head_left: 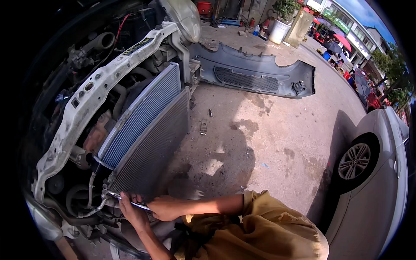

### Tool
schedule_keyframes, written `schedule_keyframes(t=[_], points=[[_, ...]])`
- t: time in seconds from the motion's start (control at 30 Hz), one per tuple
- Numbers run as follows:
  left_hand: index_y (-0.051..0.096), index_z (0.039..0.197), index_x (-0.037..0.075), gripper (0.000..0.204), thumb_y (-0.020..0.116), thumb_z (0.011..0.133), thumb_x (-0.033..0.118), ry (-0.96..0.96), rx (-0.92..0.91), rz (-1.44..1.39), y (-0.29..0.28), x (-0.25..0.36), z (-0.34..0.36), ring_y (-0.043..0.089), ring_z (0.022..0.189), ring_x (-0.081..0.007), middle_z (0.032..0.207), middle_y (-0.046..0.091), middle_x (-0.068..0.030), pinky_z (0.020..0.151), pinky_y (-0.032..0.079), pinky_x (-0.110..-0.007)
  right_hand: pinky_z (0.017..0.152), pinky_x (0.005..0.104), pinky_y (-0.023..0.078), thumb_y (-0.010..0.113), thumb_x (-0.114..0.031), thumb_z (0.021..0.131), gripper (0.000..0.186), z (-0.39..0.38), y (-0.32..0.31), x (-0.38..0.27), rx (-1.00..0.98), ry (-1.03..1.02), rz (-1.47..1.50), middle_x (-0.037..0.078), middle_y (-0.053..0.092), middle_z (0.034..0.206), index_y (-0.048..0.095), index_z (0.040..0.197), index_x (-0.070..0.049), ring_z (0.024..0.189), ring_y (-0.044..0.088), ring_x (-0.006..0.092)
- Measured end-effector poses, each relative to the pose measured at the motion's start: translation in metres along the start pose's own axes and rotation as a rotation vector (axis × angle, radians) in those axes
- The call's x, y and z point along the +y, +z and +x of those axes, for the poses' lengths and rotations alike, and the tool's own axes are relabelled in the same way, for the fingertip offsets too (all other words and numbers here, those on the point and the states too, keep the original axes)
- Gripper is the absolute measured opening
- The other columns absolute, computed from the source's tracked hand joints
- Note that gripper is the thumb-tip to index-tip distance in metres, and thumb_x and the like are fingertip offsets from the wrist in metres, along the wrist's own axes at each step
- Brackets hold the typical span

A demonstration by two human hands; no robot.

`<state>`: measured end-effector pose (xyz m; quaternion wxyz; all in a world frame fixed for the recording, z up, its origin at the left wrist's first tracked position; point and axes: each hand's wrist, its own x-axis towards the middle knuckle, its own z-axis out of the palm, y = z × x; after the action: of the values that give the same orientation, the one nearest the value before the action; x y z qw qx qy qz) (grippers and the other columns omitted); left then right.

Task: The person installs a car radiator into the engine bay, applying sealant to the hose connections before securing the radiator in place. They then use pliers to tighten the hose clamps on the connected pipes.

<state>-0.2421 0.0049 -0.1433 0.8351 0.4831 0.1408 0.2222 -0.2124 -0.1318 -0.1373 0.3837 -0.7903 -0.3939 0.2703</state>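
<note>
Both my hands are at the lower corner of a dark finned condenser [149,143] on the front of an opened car. My left hand [133,212] is closed around a slim shiny metal bar, which looks like a wrench [142,206], beside the condenser's pipe fitting [105,195]. My right hand [167,208] grips the bar's other end in a fist. The tool's working end is partly hidden by my left fingers. Behind the condenser stands a bluish-silver radiator [145,113], tilted with it.
A pale metal crossmember [99,82] spans above the radiator. A removed dark bumper [255,71] lies on the concrete beyond. Small metal parts, including a bracket [203,126], are scattered on the ground. A silver car [372,195] stands at right; a potted plant [279,32] is at the back.
</note>
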Motion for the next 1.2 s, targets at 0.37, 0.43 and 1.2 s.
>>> schedule_keyframes(t=[0.37, 0.43, 1.2], points=[[0.052, 0.096, 0.008, 0.029, 0.062, 0.102, 0.035, -0.138, -0.011, -0.346, -0.025, 0.017, 0.005, 0.057, 0.076, -0.0148, 0.082, 0.055, -0.0037, 0.071, 0.050, -0.031, 0.079, 0.0486, 0.049, 0.053, -0.016, 0.095, 0.021, 0.025, -0.040, -0.051, -0.255, 0.108, -0.117, 0.025, 0.065, 0.086, 0.057, 0.102, 0.003, 0.084, 0.064, 0.0434], [0.052, 0.096, 0.008, 0.030, 0.061, 0.102, 0.036, -0.129, -0.032, -0.368, -0.026, 0.026, 0.006, 0.058, 0.077, -0.0162, 0.083, 0.057, -0.0051, 0.072, 0.050, -0.031, 0.079, 0.0453, 0.049, 0.053, -0.018, 0.097, 0.023, 0.029, -0.048, -0.060, -0.264, 0.118, -0.120, 0.022, 0.065, 0.085, 0.058, 0.102, 0.003, 0.082, 0.064, 0.0371], [0.062, 0.109, 0.002, 0.041, 0.057, 0.102, 0.042, -0.293, -0.082, -0.524, -0.031, 0.038, 0.037, 0.069, 0.091, -0.0293, 0.092, 0.070, -0.0137, 0.088, 0.055, -0.040, 0.094, 0.0480, 0.046, 0.051, -0.020, 0.097, 0.034, 0.061, -0.062, -0.097, -0.219, 0.076, -0.227, 0.031, 0.064, 0.107, 0.055, 0.121, 0.004, 0.107, 0.060, 0.0495]])
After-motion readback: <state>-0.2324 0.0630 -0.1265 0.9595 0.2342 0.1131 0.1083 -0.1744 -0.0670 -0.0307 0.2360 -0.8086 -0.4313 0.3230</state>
